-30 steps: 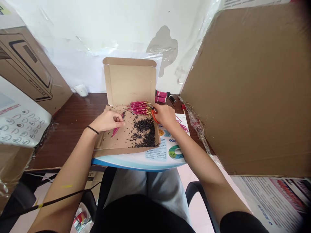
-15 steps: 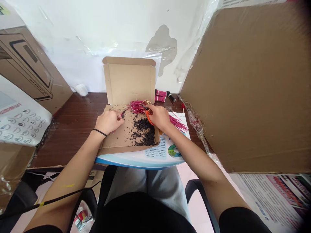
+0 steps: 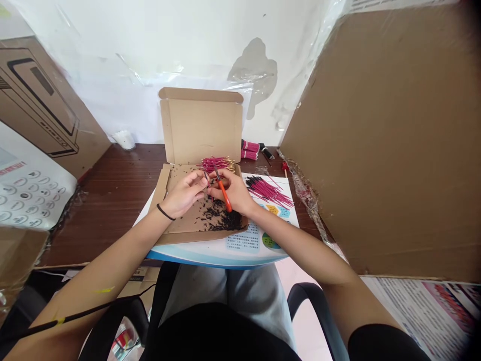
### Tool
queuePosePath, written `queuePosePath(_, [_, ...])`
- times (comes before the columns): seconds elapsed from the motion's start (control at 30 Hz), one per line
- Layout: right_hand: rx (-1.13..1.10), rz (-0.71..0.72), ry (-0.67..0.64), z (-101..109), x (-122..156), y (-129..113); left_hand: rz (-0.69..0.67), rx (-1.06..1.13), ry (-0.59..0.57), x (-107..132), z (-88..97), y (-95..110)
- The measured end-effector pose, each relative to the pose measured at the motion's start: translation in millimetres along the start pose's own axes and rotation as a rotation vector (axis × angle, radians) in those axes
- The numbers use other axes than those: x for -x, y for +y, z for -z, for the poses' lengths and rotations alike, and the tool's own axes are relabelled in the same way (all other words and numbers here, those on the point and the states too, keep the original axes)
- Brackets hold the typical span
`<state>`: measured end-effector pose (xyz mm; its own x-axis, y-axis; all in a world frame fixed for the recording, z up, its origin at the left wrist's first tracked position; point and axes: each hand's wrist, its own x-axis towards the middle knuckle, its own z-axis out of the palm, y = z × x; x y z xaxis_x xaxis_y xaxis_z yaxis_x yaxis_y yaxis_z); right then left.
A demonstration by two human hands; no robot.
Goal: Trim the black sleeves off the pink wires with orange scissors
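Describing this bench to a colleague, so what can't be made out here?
What the left hand pinches: head view, too small, covered by its fingers.
Blades of the orange-handled scissors: head view, mostly hidden by the right hand.
Wording on the printed sheet: head view, too small.
Black object behind the cardboard box: head view, too small to identify.

- Overall: bright, even, diffuse light; source not in view.
- Glare: pale streaks on plastic sheeting [image 3: 180, 70] over white wall [image 3: 97, 95].
- Shadows: faint, soft, under left hand [image 3: 182, 193] and right hand [image 3: 233, 193].
- Edges: wide-angle bending; cardboard panel [image 3: 391, 140] looks warped; top-right corner darkens.
- Focus: centre fairly sharp; fine wires [image 3: 216, 164] slightly soft.
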<state>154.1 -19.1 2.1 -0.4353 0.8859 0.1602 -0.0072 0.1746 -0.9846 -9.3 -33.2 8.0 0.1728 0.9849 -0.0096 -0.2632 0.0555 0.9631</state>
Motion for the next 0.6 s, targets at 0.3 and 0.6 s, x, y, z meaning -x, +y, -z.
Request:
queuePosePath(0.3, [-0.008, -0.102, -0.094, -2.3, 1.4, -8.5, -0.036, -0.026, 0.051, 0.7, 2.0, 0.0])
queuePosePath(0.6, [0.002, -0.074, -0.108, 0.0, -0.4, 0.4, -0.015, -0.002, 0.068, 2.4, -1.3, 4.2])
